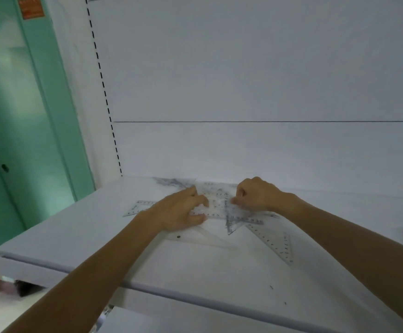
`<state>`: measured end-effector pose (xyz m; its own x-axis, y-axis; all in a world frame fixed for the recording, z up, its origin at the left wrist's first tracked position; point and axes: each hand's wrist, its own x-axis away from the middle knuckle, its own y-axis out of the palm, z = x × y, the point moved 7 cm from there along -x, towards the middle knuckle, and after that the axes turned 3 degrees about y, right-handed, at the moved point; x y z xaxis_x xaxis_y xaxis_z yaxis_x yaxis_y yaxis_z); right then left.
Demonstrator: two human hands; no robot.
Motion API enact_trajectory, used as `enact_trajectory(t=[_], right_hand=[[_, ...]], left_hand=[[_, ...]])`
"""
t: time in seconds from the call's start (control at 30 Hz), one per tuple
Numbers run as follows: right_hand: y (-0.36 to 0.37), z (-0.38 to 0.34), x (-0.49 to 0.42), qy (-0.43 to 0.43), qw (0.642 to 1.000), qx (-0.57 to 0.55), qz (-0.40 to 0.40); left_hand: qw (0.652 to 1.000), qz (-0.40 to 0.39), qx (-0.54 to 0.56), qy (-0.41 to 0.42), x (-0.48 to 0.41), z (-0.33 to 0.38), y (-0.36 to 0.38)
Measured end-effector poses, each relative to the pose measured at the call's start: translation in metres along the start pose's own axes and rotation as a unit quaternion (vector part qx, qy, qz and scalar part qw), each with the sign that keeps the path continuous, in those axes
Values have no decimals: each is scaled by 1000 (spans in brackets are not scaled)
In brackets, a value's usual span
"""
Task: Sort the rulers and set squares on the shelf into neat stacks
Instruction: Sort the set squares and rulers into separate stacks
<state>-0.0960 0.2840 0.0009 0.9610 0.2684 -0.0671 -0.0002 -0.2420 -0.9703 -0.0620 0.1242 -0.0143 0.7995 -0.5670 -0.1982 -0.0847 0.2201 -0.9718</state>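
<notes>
a pile of rulers (217, 209) lies on the white shelf (75, 239), towards the back wall. the left hand (180, 211) holds its left part, fingers bent and a little spread on top, thumb against the near edge. the right hand (255, 195) has its fingers curled tight, tips pinching the pile's right part. one set square (195, 239) lies just in front, another set square (277, 245) to the right.

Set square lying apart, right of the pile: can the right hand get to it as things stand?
Probably yes. The set square lies flat and largely uncovered on the shelf, close beside the right hand; that hand pinches the pile now and would have to let go.
</notes>
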Motion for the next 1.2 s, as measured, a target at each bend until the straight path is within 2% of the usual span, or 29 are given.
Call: enact_trajectory(t=[0.07, 0.17, 0.3, 0.53, 0.63, 0.73, 0.83, 1.03, 1.2], right_hand=[[1, -5, 0, 24, 999, 21, 1], [4, -7, 0, 54, 998, 29, -9], [8, -16, 4, 105, 991, 77, -7], [13, -34, 23, 119, 987, 68, 81], [18, -37, 37, 124, 985, 94, 74], [18, -43, 46, 104, 992, 30, 61], [15, -49, 51, 77, 994, -7, 83], [-10, -44, 71, 29, 967, -99, 232], [-21, -26, 89, 29, 947, -162, 276]], left_hand=[[1000, 15, -2, -7, 13, -8, -4], [997, 83, 2, -7, 36, -20, -14], [990, 132, -43, -20, 62, -39, -24], [986, 153, -51, -48, 94, -70, -32], [985, 157, -9, -72, 103, -76, -32], [983, 164, 15, -79, 109, -74, -33], [981, 178, 31, -72, 112, -70, -37], [976, 201, 43, -67, 111, -63, -39], [971, 226, 64, -52, 96, -44, -37]])
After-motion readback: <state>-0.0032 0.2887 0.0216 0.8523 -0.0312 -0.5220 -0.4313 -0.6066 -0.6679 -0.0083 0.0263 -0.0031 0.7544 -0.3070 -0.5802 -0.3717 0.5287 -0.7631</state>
